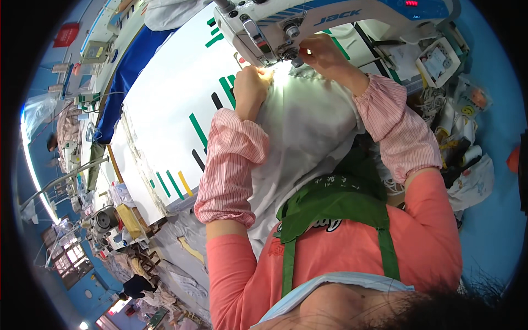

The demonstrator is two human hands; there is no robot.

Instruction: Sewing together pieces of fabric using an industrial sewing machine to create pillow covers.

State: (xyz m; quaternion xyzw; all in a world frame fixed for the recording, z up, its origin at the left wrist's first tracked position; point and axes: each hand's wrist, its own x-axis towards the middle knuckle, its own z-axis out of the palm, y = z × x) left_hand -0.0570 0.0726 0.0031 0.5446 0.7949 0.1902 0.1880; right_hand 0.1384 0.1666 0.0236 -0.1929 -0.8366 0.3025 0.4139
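Observation:
Under the lit needle area of a white and blue sewing machine (pixel 264 33) lies a white cloth (pixel 305 118), which drapes off the table toward my lap. My left hand (pixel 252 88) is closed on the cloth's left edge, close beside the needle. To the right of the machine's head, my right hand (pixel 330 59) is bent in a pinch above the cloth's far edge. Its fingertips are partly behind the machine head, so what they hold does not show. Striped pink sleeve covers (pixel 231 165) wrap both forearms.
The white table (pixel 165 99) carries green, black and yellow stripes. A white tray (pixel 438 62) with small items stands at the right, above thread spools (pixel 467 129) and bags. Blue cloth (pixel 132 71) hangs along the far-left edge. More machines and a person (pixel 137 286) are at the left.

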